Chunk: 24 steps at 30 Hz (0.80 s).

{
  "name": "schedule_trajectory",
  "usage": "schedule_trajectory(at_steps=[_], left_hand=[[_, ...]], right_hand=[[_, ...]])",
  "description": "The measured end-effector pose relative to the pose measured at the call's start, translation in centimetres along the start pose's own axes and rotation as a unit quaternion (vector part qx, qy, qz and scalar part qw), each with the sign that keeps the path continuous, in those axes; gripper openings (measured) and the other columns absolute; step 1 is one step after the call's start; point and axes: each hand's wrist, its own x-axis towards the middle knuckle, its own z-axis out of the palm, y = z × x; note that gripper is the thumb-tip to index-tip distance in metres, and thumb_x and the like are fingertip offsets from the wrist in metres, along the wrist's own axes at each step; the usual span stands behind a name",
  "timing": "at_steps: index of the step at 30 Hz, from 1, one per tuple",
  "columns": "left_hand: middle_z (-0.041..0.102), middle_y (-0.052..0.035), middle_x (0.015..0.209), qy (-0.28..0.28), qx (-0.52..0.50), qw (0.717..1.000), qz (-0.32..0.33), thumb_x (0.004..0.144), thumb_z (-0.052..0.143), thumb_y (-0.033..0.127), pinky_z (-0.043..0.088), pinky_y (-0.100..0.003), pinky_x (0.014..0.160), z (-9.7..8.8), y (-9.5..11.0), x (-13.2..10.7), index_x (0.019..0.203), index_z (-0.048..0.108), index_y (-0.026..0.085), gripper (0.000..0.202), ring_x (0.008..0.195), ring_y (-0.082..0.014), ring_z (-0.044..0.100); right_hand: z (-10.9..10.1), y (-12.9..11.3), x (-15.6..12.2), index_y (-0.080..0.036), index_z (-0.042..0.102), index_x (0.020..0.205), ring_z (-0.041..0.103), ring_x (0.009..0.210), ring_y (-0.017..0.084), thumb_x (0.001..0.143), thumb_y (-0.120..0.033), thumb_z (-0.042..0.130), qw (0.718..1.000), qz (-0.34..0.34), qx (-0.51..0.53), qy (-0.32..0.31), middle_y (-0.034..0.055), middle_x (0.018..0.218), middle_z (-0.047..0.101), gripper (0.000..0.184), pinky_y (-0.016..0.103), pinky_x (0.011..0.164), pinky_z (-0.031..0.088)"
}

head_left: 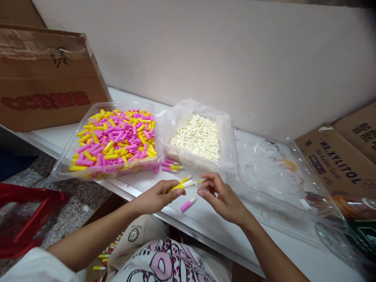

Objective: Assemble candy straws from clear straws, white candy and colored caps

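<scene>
My left hand (161, 194) is closed around yellow plastic tubes (178, 187) with white pointed tips sticking out to the right. My right hand (219, 196) pinches a small translucent piece (197, 185) close against one white tip; its exact shape is blurred. Below them on the table lies a pink tube (188, 205) with a white end. Several more pink and yellow tipped tubes (170, 166) lie just behind the hands. A clear tub (58, 166) of loose pink and yellow tubes is to the left. A plastic-lined tub (227, 135) of white tips stands at the centre.
On the right, a large clear tray (323, 203) holds translucent small parts (261, 168). Cardboard boxes stand at the left (49, 78) and right (329, 156). The narrow white table (167, 199) backs onto a wall. A red stool (23, 219) is on the floor at left.
</scene>
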Motion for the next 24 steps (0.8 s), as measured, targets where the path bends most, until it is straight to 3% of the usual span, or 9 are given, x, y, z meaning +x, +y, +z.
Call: schedule_trajectory(at_steps=[3,8,11,13,16,17,19,21,24], left_hand=[[0.035,0.0061,0.061,-0.005,0.046,0.999,0.015,0.086,0.044,0.058,0.022,-0.021,0.048,-0.5,0.7,0.2,0.093,0.060,0.015,0.047,0.053,-0.0080,0.029],[0.035,0.0051,0.062,-0.065,0.122,0.990,0.029,0.089,0.040,0.053,0.026,-0.022,0.052,-1.2,2.2,0.0,0.089,0.059,0.016,0.042,0.056,-0.0093,0.032],[0.041,0.0038,0.063,-0.080,0.215,0.972,0.059,0.093,0.036,0.048,0.031,-0.023,0.054,-0.7,2.7,-0.2,0.083,0.054,0.018,0.036,0.058,-0.0106,0.038],[0.047,0.0018,0.066,-0.049,0.326,0.939,0.101,0.094,0.035,0.040,0.032,-0.024,0.055,-0.1,2.7,-0.2,0.081,0.050,0.018,0.030,0.059,-0.0120,0.042],[0.055,-0.0043,0.074,-0.009,0.517,0.839,0.168,0.095,0.033,0.027,0.034,-0.028,0.056,0.4,2.0,0.4,0.085,0.048,0.017,0.021,0.062,-0.0158,0.048],[0.056,-0.0063,0.077,-0.012,0.566,0.803,0.187,0.095,0.033,0.024,0.035,-0.029,0.057,0.3,1.7,0.7,0.087,0.049,0.016,0.019,0.065,-0.0174,0.051],[0.058,-0.0082,0.080,-0.030,0.627,0.749,0.213,0.095,0.034,0.021,0.036,-0.030,0.057,0.0,0.8,1.2,0.090,0.049,0.016,0.017,0.068,-0.0192,0.054],[0.060,-0.0072,0.080,-0.033,0.641,0.739,0.205,0.095,0.035,0.022,0.036,-0.029,0.055,-0.4,-0.2,1.4,0.090,0.048,0.016,0.016,0.067,-0.0189,0.056],[0.062,-0.0039,0.079,-0.020,0.609,0.777,0.157,0.096,0.035,0.030,0.036,-0.028,0.053,-0.6,-1.9,1.1,0.089,0.046,0.018,0.018,0.064,-0.0168,0.057]], right_hand=[[-0.5,-0.6,-0.1,-0.021,0.053,0.095,0.054,0.068,0.012,0.089,-0.037,0.053,0.998,-0.035,-0.053,-0.004,0.0005,0.079,0.060,0.017,0.026,0.059,0.044],[-0.4,-1.0,0.0,-0.020,0.053,0.109,0.056,0.083,0.016,0.094,-0.026,0.044,0.973,-0.187,-0.137,0.008,0.0073,0.096,0.061,0.018,0.029,0.069,0.047],[0.5,-1.3,0.0,-0.017,0.054,0.101,0.055,0.080,0.018,0.095,-0.025,0.038,0.949,-0.236,-0.211,-0.003,0.0093,0.088,0.061,0.019,0.031,0.068,0.046],[1.3,-1.4,0.1,-0.017,0.054,0.089,0.053,0.073,0.018,0.096,-0.031,0.034,0.951,-0.211,-0.225,-0.014,0.0083,0.080,0.060,0.026,0.031,0.064,0.044],[2.2,-1.7,0.6,-0.019,0.045,0.075,0.044,0.055,0.013,0.097,-0.045,0.022,0.995,-0.027,-0.075,-0.067,0.0010,0.064,0.050,0.041,0.026,0.052,0.038],[2.4,-1.8,0.9,-0.020,0.042,0.072,0.038,0.048,0.011,0.096,-0.050,0.018,0.993,0.056,0.003,-0.101,-0.0024,0.058,0.043,0.045,0.025,0.047,0.034],[2.7,-1.7,1.3,-0.022,0.037,0.071,0.024,0.041,0.009,0.093,-0.058,0.009,0.963,0.177,0.120,-0.163,-0.0073,0.051,0.029,0.050,0.023,0.040,0.026],[3.0,-1.3,1.3,-0.022,0.038,0.072,0.027,0.043,0.009,0.092,-0.061,0.013,0.961,0.174,0.126,-0.171,-0.0070,0.052,0.031,0.051,0.023,0.043,0.028],[4.1,-0.2,0.4,-0.020,0.044,0.077,0.047,0.063,0.014,0.090,-0.061,0.027,0.994,0.026,-0.018,-0.106,0.0013,0.068,0.050,0.046,0.029,0.061,0.040]])
